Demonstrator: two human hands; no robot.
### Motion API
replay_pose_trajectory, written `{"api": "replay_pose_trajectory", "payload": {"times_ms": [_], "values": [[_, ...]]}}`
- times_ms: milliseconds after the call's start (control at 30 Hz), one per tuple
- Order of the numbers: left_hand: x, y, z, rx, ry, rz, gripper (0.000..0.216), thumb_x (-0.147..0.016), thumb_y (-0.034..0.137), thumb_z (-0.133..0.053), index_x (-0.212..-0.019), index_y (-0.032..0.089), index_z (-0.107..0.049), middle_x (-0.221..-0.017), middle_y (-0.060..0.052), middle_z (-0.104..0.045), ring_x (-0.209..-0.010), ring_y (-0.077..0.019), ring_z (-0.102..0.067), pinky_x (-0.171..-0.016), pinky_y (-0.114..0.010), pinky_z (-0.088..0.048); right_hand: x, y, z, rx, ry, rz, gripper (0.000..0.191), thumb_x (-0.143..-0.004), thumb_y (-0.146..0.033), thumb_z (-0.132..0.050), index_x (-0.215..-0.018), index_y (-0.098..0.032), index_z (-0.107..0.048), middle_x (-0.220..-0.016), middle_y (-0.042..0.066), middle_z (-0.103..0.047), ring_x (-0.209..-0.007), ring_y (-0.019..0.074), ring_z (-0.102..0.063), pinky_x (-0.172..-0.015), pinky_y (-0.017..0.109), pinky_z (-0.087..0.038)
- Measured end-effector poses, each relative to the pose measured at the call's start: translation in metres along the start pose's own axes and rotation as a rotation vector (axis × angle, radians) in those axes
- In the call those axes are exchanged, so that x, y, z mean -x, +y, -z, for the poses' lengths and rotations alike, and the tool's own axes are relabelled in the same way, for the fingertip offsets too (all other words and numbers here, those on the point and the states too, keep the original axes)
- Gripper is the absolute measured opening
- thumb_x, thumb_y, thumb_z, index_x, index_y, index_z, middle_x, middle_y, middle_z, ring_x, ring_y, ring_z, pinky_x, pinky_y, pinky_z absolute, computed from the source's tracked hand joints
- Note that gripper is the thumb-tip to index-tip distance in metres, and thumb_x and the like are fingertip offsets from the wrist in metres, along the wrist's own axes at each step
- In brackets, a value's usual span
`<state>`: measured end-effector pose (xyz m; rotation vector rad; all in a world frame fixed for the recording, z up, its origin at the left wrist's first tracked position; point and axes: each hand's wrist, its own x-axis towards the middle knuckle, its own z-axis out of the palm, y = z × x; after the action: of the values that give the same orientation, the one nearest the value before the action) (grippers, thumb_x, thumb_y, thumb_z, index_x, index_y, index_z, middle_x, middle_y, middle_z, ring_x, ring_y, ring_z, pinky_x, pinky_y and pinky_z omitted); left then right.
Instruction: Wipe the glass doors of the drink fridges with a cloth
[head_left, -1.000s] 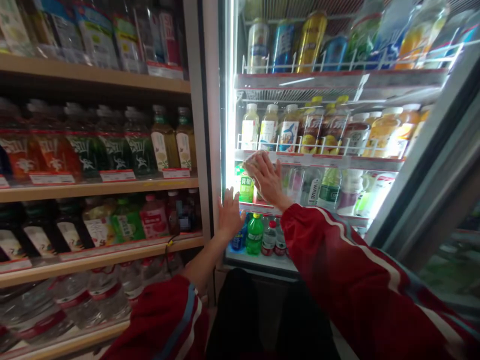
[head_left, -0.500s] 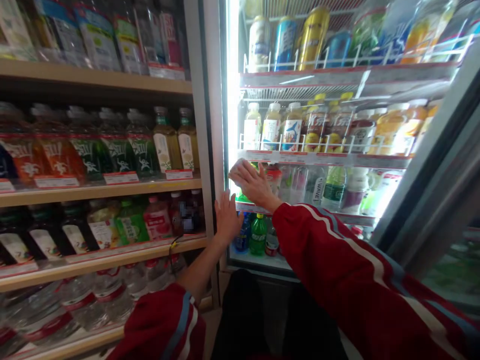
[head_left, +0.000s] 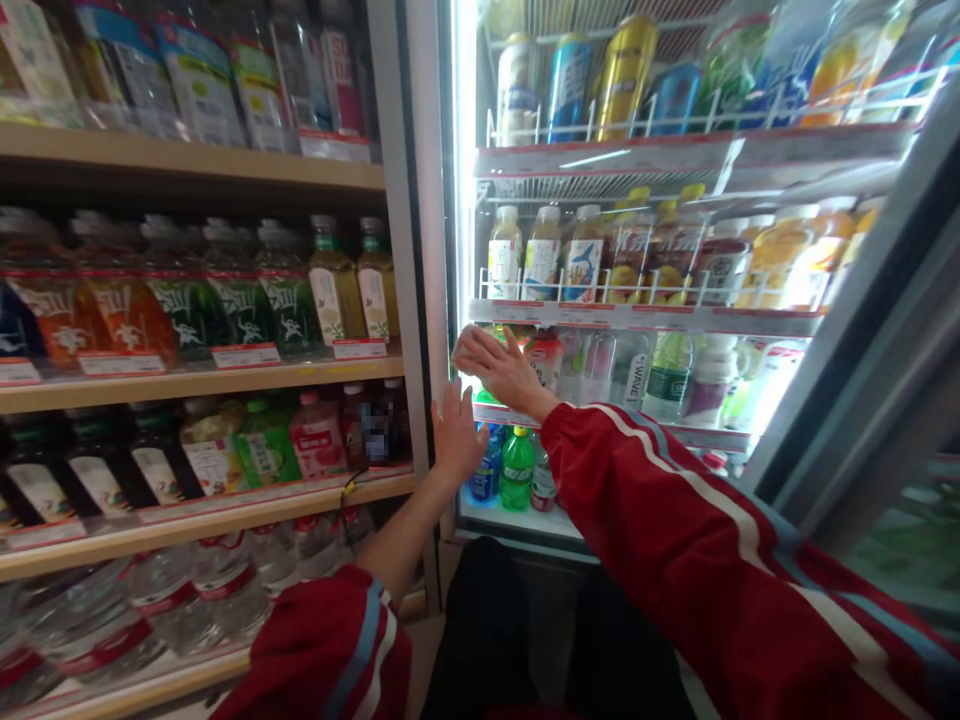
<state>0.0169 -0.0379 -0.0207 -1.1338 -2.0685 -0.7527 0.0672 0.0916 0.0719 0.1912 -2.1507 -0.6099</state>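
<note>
My left hand (head_left: 457, 435) is raised at the left edge of the lit drinks fridge (head_left: 540, 158), fingers stretched upward and spread. Nothing shows in it. My right hand (head_left: 501, 370) reaches across just above it, its fingers extended toward the fridge's left edge. A pale patch lies by those fingertips, too blurred to name. Behind the right hand stands a bottle with a red label (head_left: 545, 355). Below the hands are a green bottle (head_left: 517, 470) and a blue bottle (head_left: 486, 472). Whether either hand touches the frame or glass I cannot tell.
On the left, a wooden shelf unit (head_left: 202, 385) carries rows of bottled drinks. A thin dark cable with a yellow piece (head_left: 348, 489) hangs at its lower right. The fridge's upper racks hold cans (head_left: 628, 75) and bottles. Dark door framing (head_left: 825, 380) slants along the right.
My right hand has shifted slightly down and left. The left hand stays nearly in place, and the view has moved very little.
</note>
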Motion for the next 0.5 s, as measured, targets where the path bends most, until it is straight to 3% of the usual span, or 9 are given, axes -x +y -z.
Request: {"api": "replay_pose_trajectory", "payload": {"times_ms": [100,267,500], "values": [[-0.002,0.001,0.0,0.012,0.012,-0.007,0.065,-0.079,0.023,-0.054,-0.139,0.011,-0.031,-0.149,-0.02,-0.03,-0.14,-0.0306,-0.024,-0.111,-0.057,-0.022,0.004,0.0,0.003,-0.005,-0.009,0.016,0.034,-0.093,-0.018,-0.044,-0.122,-0.03,-0.056,-0.143,0.0,-0.046,-0.139,0.0205,-0.032,-0.117,0.056,-0.007],[-0.005,0.005,0.003,0.04,0.078,-0.025,0.068,-0.081,0.025,-0.053,-0.141,0.014,-0.024,-0.151,-0.019,-0.027,-0.142,-0.0295,-0.019,-0.112,-0.057,-0.019,0.005,0.01,0.012,0.038,0.081,-0.13,0.041,-0.093,-0.015,-0.041,-0.13,-0.029,-0.05,-0.144,0.003,-0.044,-0.14,0.0227,-0.03,-0.117,0.057,-0.004],[-0.012,0.013,0.012,0.06,0.129,-0.069,0.068,-0.084,0.029,-0.05,-0.143,0.011,-0.021,-0.151,-0.021,-0.025,-0.142,-0.0298,-0.02,-0.113,-0.057,-0.018,0.037,0.01,0.013,0.002,-0.01,0.011,0.04,-0.091,-0.016,-0.047,-0.129,-0.03,-0.051,-0.146,0.002,-0.043,-0.141,0.0215,-0.027,-0.117,0.055,-0.001]]}}
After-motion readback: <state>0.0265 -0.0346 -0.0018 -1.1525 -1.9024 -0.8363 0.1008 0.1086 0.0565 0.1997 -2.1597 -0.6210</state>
